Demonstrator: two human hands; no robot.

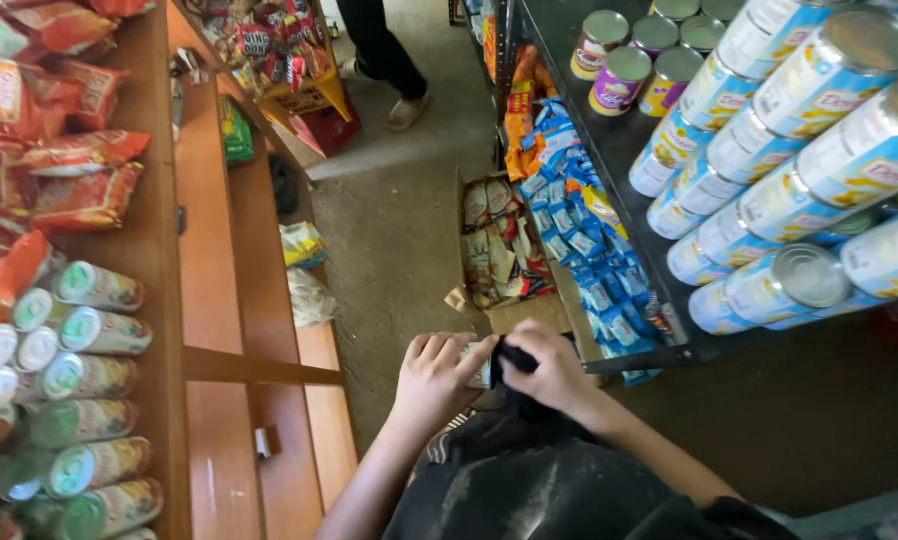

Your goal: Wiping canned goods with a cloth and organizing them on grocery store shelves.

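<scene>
Both hands meet low in the frame, around 6 o'clock, over the person's dark lap. The left hand (434, 378) has its fingers curled around a small packet (480, 366), only a sliver of which shows between the hands. The right hand (554, 372) is closed on a black cloth (515, 356) and presses it against that packet, so both grips look pretty tight. Up at 12 o'clock from the hands there's an open cardboard box (502, 250) of similar little packets on the floor, and just right of it a strip of blue sachets (579, 235) hangs off the dark shelf (629, 150). Stacked blue cans (789, 170) sit at 2 o'clock, bottles with green caps (79, 345) at 9 o'clock on the wooden shelf (204, 260). Risk-wise, I'd say the packet is mostly hidden and pinched at one end, so a hard rub could pop it out and drop it on the floor, or crumple it.
</scene>
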